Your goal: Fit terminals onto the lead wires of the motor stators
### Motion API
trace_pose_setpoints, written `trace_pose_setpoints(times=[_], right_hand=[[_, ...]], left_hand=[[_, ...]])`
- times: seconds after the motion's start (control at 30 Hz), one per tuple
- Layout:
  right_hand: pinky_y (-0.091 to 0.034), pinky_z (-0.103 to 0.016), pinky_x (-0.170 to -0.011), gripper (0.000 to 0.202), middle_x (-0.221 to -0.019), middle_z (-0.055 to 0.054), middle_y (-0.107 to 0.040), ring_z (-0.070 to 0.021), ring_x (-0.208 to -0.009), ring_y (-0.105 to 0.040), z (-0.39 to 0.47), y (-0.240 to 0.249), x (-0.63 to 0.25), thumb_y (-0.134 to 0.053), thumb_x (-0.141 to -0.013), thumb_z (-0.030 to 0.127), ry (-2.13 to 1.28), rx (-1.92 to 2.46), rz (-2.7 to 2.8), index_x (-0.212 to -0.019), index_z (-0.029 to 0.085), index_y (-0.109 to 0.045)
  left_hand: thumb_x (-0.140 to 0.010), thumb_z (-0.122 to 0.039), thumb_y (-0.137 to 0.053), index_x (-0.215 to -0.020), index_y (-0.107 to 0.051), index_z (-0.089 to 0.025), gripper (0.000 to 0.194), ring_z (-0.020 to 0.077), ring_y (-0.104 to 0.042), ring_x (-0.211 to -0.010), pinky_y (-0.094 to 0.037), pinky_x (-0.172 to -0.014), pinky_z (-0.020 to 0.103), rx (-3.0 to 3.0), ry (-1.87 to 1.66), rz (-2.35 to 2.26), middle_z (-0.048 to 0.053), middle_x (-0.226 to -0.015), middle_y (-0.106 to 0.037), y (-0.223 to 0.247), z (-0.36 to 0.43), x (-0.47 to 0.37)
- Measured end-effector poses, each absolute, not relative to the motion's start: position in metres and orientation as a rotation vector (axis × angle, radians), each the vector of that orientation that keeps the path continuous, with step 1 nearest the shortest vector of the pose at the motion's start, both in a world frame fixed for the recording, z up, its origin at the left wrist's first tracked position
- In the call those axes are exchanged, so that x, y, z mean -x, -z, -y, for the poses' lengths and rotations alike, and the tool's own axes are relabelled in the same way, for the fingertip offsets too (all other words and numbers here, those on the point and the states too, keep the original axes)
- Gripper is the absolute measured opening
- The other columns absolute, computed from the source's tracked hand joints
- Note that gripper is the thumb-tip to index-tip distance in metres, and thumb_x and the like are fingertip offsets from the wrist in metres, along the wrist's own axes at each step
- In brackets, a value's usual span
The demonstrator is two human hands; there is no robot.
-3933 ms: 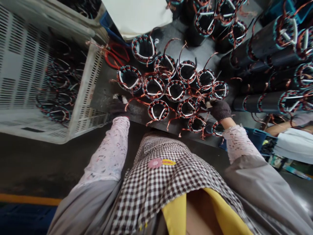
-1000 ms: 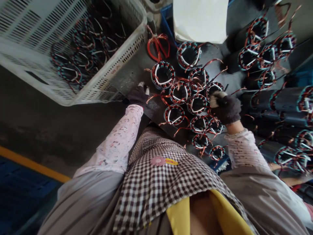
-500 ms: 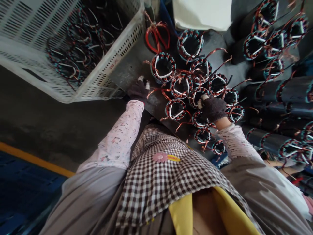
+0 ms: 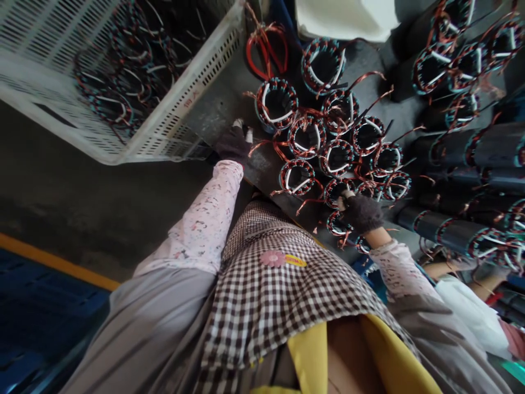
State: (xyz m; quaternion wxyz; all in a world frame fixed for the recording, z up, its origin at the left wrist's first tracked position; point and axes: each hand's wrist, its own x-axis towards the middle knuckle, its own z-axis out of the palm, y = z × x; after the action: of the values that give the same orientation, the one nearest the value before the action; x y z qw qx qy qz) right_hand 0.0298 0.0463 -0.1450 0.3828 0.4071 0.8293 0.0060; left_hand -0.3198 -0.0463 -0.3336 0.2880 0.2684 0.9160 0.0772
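Note:
Several round motor stators with copper windings (image 4: 297, 176) stand upright in a tight group on a dark grey table (image 4: 213, 112). My left hand (image 4: 233, 143), in a dark glove, lies flat on the table's near edge, left of the group, holding nothing. My right hand (image 4: 360, 212), also gloved, is curled into a fist over the front stators (image 4: 337, 223) at the table's near edge. A pale tip sticks out of the fist toward the windings. I cannot tell whether the fist holds anything.
A white slotted crate (image 4: 180, 126) with more stators stands left of the table. Long dark stators (image 4: 492, 145) lie stacked at the right. A red wire loop (image 4: 266, 46) and a white sheet (image 4: 344, 16) lie at the back. Another person's arm (image 4: 441, 268) shows at lower right.
My right hand has drawn back from the middle of the stator group to the front ones near the table edge. My left hand has stayed on the table edge.

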Motion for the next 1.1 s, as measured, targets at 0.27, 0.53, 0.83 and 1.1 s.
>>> trace_pose_setpoints(times=[0.27,0.53,0.83,1.1], right_hand=[[-0.038,-0.038,-0.07,0.047,-0.116,-0.024,-0.082,-0.0339,-0.095,-0.079,-0.042,0.148,-0.029,-0.042,-0.114,0.039,0.012,-1.098,-2.117,-0.136,0.017,-0.077],[-0.047,-0.032,-0.072,0.048,-0.113,-0.018,-0.085,-0.0303,-0.096,-0.079,-0.037,0.132,0.0,-0.048,-0.109,0.042,0.056,-1.002,-2.385,-0.134,0.018,-0.081],[-0.051,-0.035,-0.08,0.047,-0.125,-0.023,-0.081,-0.0333,-0.109,-0.08,-0.034,0.164,0.101,-0.044,-0.115,0.033,0.123,-0.503,-2.198,-0.152,0.018,-0.067],[-0.054,-0.035,-0.083,0.042,-0.125,-0.024,-0.081,-0.0329,-0.11,-0.081,-0.032,0.161,0.104,-0.045,-0.116,0.037,0.127,-0.577,-2.199,-0.14,0.017,-0.073]], left_hand=[[-0.119,-0.062,-0.033,-0.165,-0.046,-0.006,0.074,0.0388,-0.064,-0.137,-0.049,-0.114,0.056,-0.754,-0.14,-2.473,0.025,-0.152,-0.067,0.335,0.044,0.321],[-0.12,-0.058,-0.033,-0.161,-0.052,-0.003,0.071,0.0404,-0.064,-0.139,-0.049,-0.113,0.057,-0.793,-0.185,-2.453,0.031,-0.154,-0.064,0.335,0.046,0.319],[-0.117,-0.058,-0.032,-0.159,-0.06,-0.014,0.066,0.0463,-0.067,-0.139,-0.053,-0.111,0.058,-0.793,-0.146,-2.459,0.027,-0.15,-0.068,0.328,0.048,0.318],[-0.115,-0.055,-0.029,-0.165,-0.055,-0.014,0.07,0.0499,-0.063,-0.144,-0.052,-0.113,0.062,-0.79,-0.167,-2.458,0.029,-0.155,-0.064,0.326,0.046,0.317]])
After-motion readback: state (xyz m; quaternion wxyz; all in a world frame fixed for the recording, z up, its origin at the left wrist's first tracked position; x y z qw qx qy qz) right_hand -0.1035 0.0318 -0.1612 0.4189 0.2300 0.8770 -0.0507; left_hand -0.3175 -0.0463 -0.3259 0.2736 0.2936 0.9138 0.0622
